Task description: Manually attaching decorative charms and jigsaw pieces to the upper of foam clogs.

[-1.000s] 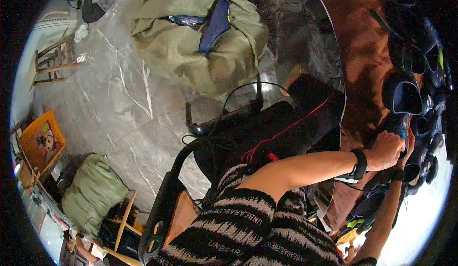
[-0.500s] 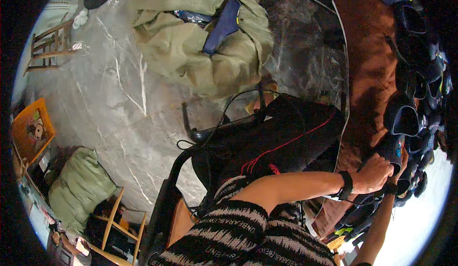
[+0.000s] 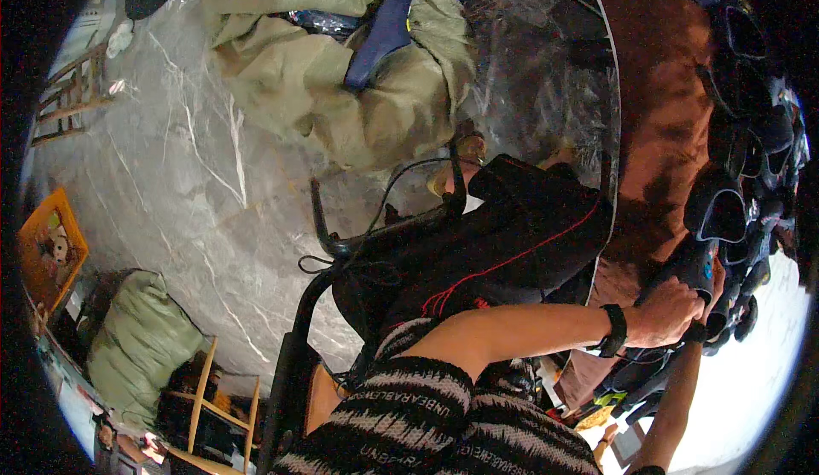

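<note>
So the dark shoe piece (image 3: pixel 680 270), the one with a little blue spot, is up at the right, by the edge of the brown cloth (image 3: pixel 657 134). Left hand (image 3: pixel 665 313) has its fingers curled in, pinching the near end of it. Right hand (image 3: pixel 716 286) is up against the far side; it's mostly hidden, so I can't tell how tight its fingers are. Black bands (image 3: pixel 612 330) on both wrists. Just past the hands there's a heap of other dark shoe pieces (image 3: pixel 717 217). Further left, an olive sack (image 3: pixel 316 117) sits open on the grey floor (image 3: pixel 192 211) with a navy piece (image 3: pixel 380 44) on top. Way off left: green bag (image 3: pixel 141 343), orange basket (image 3: pixel 75 240).
</note>
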Demonstrator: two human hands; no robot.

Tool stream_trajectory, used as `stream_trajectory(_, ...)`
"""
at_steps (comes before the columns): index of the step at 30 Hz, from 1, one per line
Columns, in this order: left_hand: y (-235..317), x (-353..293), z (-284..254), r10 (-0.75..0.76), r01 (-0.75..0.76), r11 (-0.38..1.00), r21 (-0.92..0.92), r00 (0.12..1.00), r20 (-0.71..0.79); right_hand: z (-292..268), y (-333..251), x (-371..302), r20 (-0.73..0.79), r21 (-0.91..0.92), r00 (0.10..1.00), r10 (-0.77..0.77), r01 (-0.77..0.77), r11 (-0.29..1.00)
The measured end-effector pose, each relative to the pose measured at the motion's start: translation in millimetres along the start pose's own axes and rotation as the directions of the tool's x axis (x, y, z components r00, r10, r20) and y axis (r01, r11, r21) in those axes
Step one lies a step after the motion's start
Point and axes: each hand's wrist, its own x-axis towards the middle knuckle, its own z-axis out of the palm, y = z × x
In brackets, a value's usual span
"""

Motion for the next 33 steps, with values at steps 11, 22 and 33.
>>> stream_trajectory(11,-6.7,-7.8,9.1,0.032,-0.032,0.995,0.09,0.999,-0.001,16.4,-7.9,-4.6,-0.05,0.01,0.997,-0.055,0.055,0.998)
stream_trajectory(22,-2.5,-20.2,19.0,0.19,-0.182,0.974,0.135,0.98,-0.05,10.9,6.0,1.2,-0.071,0.171,0.994,-0.08,0.091,0.981)
stream_trajectory(33,20.6,-23.8,4.6,0.39,-0.4,0.907,0.129,0.916,0.092,33.6,-22.7,5.9,-0.064,-0.005,0.963,-0.261,0.261,0.965)
